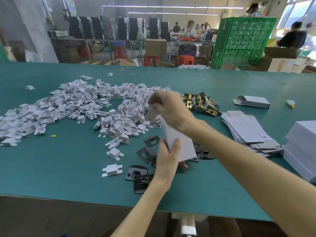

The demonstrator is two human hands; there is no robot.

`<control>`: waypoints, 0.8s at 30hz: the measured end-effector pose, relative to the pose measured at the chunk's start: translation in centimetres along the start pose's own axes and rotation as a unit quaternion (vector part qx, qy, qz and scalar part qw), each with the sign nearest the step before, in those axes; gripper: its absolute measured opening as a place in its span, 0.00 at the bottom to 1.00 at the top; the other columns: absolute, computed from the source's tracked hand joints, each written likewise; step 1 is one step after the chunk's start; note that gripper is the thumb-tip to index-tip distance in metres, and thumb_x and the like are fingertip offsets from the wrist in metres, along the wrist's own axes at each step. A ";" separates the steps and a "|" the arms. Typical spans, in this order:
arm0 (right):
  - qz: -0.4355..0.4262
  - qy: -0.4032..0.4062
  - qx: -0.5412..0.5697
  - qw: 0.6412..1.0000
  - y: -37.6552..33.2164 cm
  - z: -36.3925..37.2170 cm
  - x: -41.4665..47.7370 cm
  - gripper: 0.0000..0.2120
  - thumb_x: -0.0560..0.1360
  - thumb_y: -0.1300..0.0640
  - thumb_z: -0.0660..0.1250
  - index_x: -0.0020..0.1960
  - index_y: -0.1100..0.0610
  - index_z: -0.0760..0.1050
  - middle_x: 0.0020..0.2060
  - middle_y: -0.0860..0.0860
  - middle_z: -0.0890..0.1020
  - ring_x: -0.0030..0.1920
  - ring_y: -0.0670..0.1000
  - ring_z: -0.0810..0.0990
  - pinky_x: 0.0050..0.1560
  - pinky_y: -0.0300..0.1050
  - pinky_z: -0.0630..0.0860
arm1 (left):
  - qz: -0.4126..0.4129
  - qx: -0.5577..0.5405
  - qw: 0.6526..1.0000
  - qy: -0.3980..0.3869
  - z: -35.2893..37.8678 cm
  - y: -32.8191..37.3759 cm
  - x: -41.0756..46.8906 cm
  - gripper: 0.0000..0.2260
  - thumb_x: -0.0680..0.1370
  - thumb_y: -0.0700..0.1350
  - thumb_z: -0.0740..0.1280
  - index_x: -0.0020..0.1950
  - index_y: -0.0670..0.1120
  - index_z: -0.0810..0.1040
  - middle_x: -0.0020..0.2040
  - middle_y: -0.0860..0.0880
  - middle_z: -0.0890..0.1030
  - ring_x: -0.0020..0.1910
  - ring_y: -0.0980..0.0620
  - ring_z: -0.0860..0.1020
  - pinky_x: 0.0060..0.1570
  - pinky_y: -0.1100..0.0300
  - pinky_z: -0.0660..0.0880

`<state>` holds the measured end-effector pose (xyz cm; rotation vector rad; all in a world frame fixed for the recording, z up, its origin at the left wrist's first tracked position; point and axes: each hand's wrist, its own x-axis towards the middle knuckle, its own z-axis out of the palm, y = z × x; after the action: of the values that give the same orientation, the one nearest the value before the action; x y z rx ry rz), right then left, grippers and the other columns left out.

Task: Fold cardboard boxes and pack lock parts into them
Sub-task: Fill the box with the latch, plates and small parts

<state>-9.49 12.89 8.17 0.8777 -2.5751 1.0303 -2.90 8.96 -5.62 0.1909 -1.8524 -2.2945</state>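
Note:
I hold a white cardboard box (pixel 179 141) upright and tilted above the green table (pixel 68 168). My left hand (pixel 168 155) grips its lower end. My right hand (pixel 168 108) is closed over its top end, on the flap; motion blur hides the fingertips. Black strike plates (pixel 143 177) lie on the table under and around my hands. Brass latch parts (pixel 201 103) sit in a heap just right of my right hand. A large pile of small white folded inserts (pixel 77 106) spreads across the left and middle of the table.
A stack of flat unfolded boxes (pixel 246 132) lies at the right, with a pile of white boxes (pixel 302 147) at the right edge. One folded box (pixel 253 101) lies further back. Green crates (pixel 239 41) and other people stand beyond the table.

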 end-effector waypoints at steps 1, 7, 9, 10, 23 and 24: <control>-0.005 0.001 -0.016 1.000 0.7 -0.8 -0.1 0.08 0.80 0.65 0.67 0.57 0.61 0.81 0.51 0.54 0.85 0.44 0.45 0.80 0.47 0.31 0.75 | 0.002 0.000 1.000 -0.008 0.0 -0.2 0.1 0.18 0.81 0.56 0.68 0.58 0.42 0.71 0.46 0.42 0.78 0.30 0.47 0.76 0.32 0.54 0.78; -0.002 0.009 -0.075 0.997 4.7 -5.4 -1.0 0.07 0.76 0.67 0.72 0.49 0.57 0.86 0.41 0.48 0.82 0.39 0.38 0.77 0.42 0.22 0.69 | -0.012 -0.012 1.000 -0.026 0.1 -0.1 0.0 0.11 0.84 0.50 0.67 0.57 0.43 0.72 0.49 0.41 0.77 0.33 0.50 0.77 0.28 0.57 0.77; -0.008 0.017 -0.083 0.996 5.5 -5.9 -1.4 0.07 0.76 0.67 0.72 0.49 0.57 0.86 0.40 0.45 0.79 0.40 0.43 0.78 0.42 0.23 0.68 | -0.012 -0.013 0.999 -0.033 0.1 0.0 -0.1 0.11 0.84 0.50 0.68 0.57 0.43 0.72 0.51 0.39 0.79 0.34 0.51 0.78 0.28 0.56 0.76; -0.009 0.012 -0.092 0.996 5.8 -6.0 -1.5 0.07 0.76 0.67 0.72 0.49 0.57 0.86 0.40 0.45 0.78 0.41 0.45 0.78 0.43 0.24 0.68 | -0.011 -0.012 0.999 -0.036 0.2 0.0 -0.2 0.12 0.83 0.50 0.69 0.58 0.43 0.73 0.51 0.39 0.80 0.35 0.52 0.79 0.28 0.56 0.76; -0.043 -0.088 -0.187 0.978 6.3 -5.8 -2.6 0.06 0.75 0.63 0.74 0.47 0.54 0.87 0.42 0.47 0.82 0.45 0.49 0.80 0.53 0.49 0.79 | -0.010 0.003 0.998 -0.058 0.2 0.3 -0.5 0.20 0.76 0.58 0.70 0.59 0.46 0.74 0.50 0.46 0.83 0.43 0.51 0.82 0.29 0.55 0.77; -0.043 -0.096 -0.192 0.976 6.4 -5.7 -2.7 0.06 0.76 0.63 0.74 0.46 0.54 0.87 0.41 0.47 0.82 0.45 0.49 0.80 0.53 0.50 0.79 | -0.011 0.004 0.998 -0.059 0.2 0.3 -0.5 0.20 0.76 0.58 0.70 0.60 0.46 0.74 0.51 0.45 0.82 0.43 0.51 0.82 0.29 0.55 0.77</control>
<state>-11.28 21.63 7.71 1.0096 -2.7279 0.4152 -2.44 9.22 -5.30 0.0791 -1.9240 -2.3598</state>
